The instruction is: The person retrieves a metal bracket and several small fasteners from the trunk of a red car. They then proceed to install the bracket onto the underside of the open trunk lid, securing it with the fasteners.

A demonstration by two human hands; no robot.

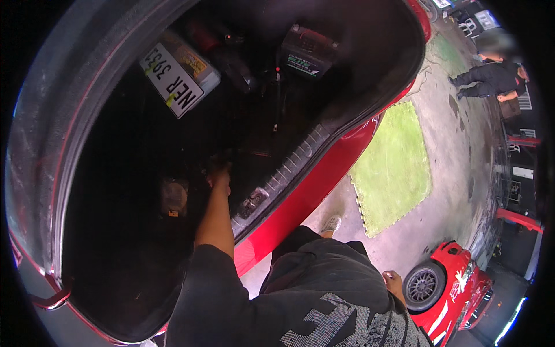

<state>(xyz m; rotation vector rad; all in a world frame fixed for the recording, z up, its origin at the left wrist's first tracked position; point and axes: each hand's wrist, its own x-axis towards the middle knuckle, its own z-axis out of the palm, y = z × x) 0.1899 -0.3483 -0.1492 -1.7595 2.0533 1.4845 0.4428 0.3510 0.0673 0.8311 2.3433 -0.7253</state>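
Observation:
My left arm reaches down into the open trunk (pixel 144 272) of a red car. At its end my left hand (pixel 219 175) is low over the dark trunk floor, its fingers lost in shadow, so what they touch is hidden. Beside it lies a small clear package with something round and pale inside (pixel 174 198). Out at my right side, away from the trunk, my right hand (pixel 393 282) hangs with its fingers curled in. Whether anything is inside that hand does not show.
Deeper in the trunk are a white licence plate (pixel 171 80) on a box, a black car battery (pixel 309 51) and a thin rod (pixel 277 101). The trunk sill (pixel 289 165) has a latch. Outside are a green foam mat (pixel 393 173), another red car (pixel 445 289) and a person (pixel 491 80).

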